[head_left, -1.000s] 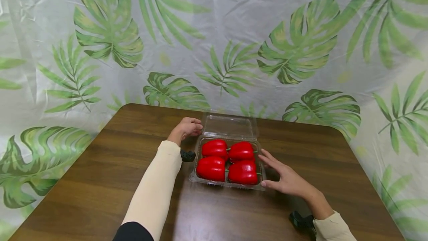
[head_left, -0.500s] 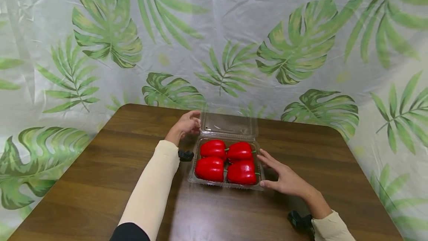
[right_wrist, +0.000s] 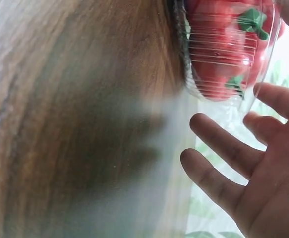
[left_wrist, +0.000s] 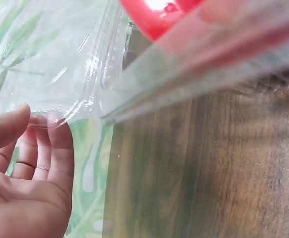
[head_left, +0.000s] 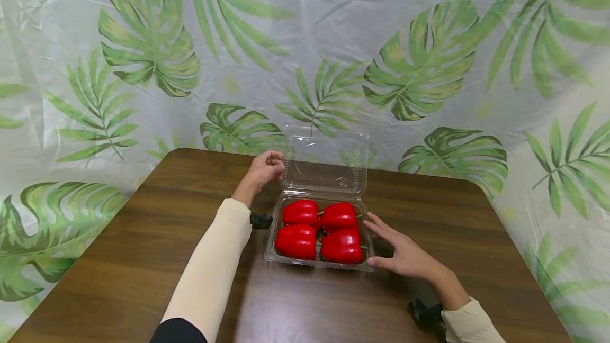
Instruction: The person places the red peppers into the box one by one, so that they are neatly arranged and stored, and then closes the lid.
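A clear plastic clamshell container (head_left: 316,264) stands on the table with several red bell peppers (head_left: 295,241) in its base. Its transparent lid (head_left: 325,165) is raised nearly upright at the back. My left hand (head_left: 265,169) pinches the lid's left edge between thumb and fingers; in the left wrist view the lid's corner passes between them. On the other side, my right hand (head_left: 405,250) has its fingers spread and fairly straight. The index fingertip and thumb touch the container's right rim. In the right wrist view, green stems (right_wrist: 253,22) show through the ribbed clear wall.
The container rests on a brown wooden table (head_left: 157,258). Behind the table hangs a pale cloth with green leaf prints (head_left: 424,57), close to the raised lid. A dark wrist camera (head_left: 261,220) sits by the left cuff, another (head_left: 424,312) by the right.
My left hand has moved up and slightly left, swinging the lid from leaning far back to nearly upright. My right hand stays at the container's right side.
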